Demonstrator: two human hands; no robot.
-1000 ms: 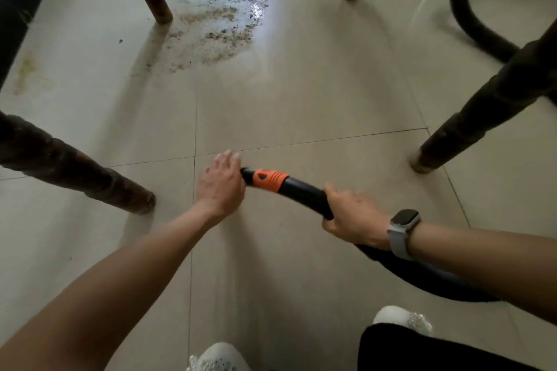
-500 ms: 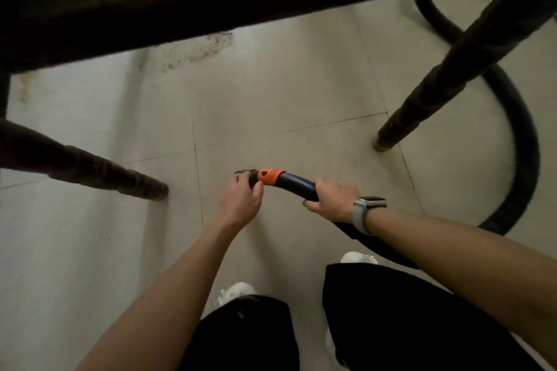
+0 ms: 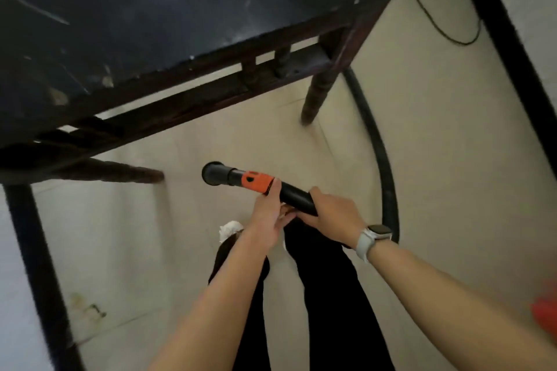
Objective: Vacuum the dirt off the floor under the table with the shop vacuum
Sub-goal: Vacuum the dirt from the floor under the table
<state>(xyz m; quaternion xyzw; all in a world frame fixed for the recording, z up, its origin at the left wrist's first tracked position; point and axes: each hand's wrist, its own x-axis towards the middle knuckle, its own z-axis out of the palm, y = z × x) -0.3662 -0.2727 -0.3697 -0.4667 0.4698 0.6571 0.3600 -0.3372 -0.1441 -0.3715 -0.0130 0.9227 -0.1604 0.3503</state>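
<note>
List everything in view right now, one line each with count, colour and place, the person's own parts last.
table: one, dark wood, upper left, two legs in view
vacuum nozzle: one, black with an orange collar, centre, held off the floor, open end facing left
vacuum hose: one, black, curving across the floor on the right
thin cord: one, dark, on the floor, upper right
floor: beige tiles; no dirt visible
red object: one, blurred, right edge, cannot identify
watch: one, grey band, right wrist
shoe: one visible, white, below the nozzle
legs: two, black trousers, bottom centre
left hand: gripping the nozzle by the collar
right hand: gripping the black tube behind it
</note>
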